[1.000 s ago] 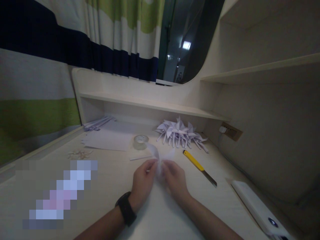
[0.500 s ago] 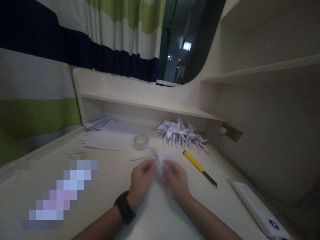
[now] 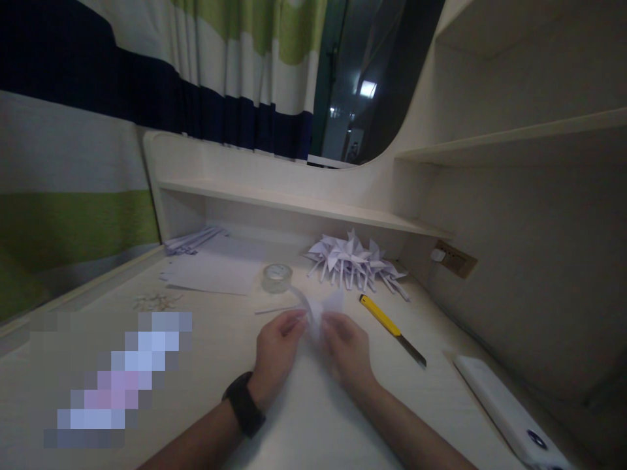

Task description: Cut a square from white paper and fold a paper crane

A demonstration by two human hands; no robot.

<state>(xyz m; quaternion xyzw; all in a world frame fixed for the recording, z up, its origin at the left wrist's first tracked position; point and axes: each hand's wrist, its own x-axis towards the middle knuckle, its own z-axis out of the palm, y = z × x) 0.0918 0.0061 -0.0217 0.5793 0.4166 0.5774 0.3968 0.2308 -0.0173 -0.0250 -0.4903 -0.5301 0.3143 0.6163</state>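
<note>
Between my hands is a white paper pinwheel piece (image 3: 334, 301), its flaps bent up and partly blurred. My left hand (image 3: 278, 349), with a black band on the wrist, pinches its left side between thumb and fingers. On the other side my right hand (image 3: 349, 349) grips the paper the same way. The fingertips hide the middle of the piece. A thin paper stick (image 3: 275, 310) lies just beyond my left hand. Behind it sits a roll of clear tape (image 3: 277, 281). To the right of my right hand lies a yellow utility knife (image 3: 381, 316), blade out.
A pile of paper pinwheels on sticks (image 3: 349, 258) lies at the back. White sheets (image 3: 220, 264) and paper sticks (image 3: 193, 241) are at back left, with small pale bits (image 3: 157, 301) nearer. A long white device (image 3: 499, 408) lies at right, near a wall socket (image 3: 456, 259).
Both hands stay nearly in place, still pinching the paper. Its flaps have shifted slightly, and my right hand has moved a touch to the right.
</note>
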